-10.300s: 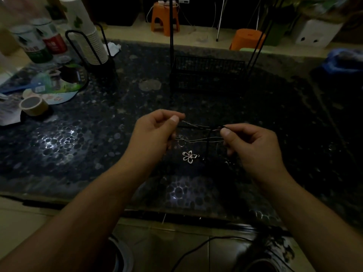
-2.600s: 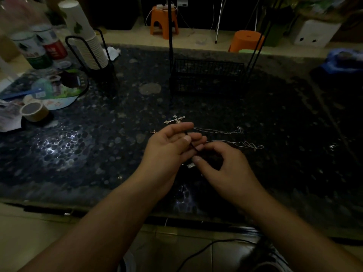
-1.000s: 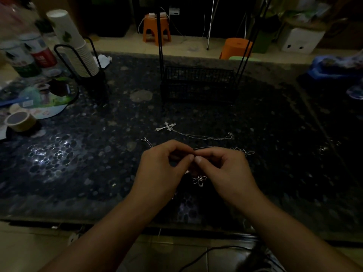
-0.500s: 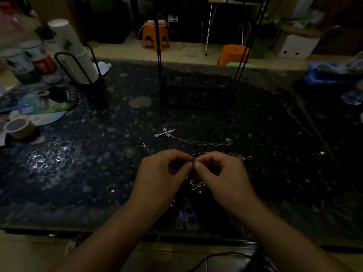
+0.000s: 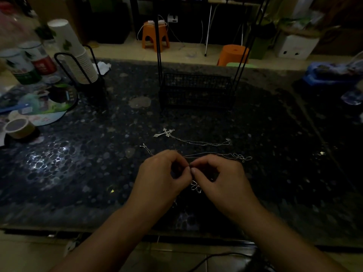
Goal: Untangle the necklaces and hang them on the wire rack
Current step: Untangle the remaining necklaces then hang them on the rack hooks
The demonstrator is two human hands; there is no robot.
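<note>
A dimly lit room in a home, seen across a dark pebble-patterned table [image 5: 82, 173]. A stack of paper cups [image 5: 75, 55] in a wire holder, tea tins [image 5: 21, 65], a printed hand fan [image 5: 45, 107] and a roll of tape [image 5: 18, 127] crowd the table's left side. Beyond it, two orange plastic stools [image 5: 155, 35] stand on a tiled floor [image 5: 186, 50] near a white cardboard box [image 5: 294, 48] and trailing power cables.
</note>
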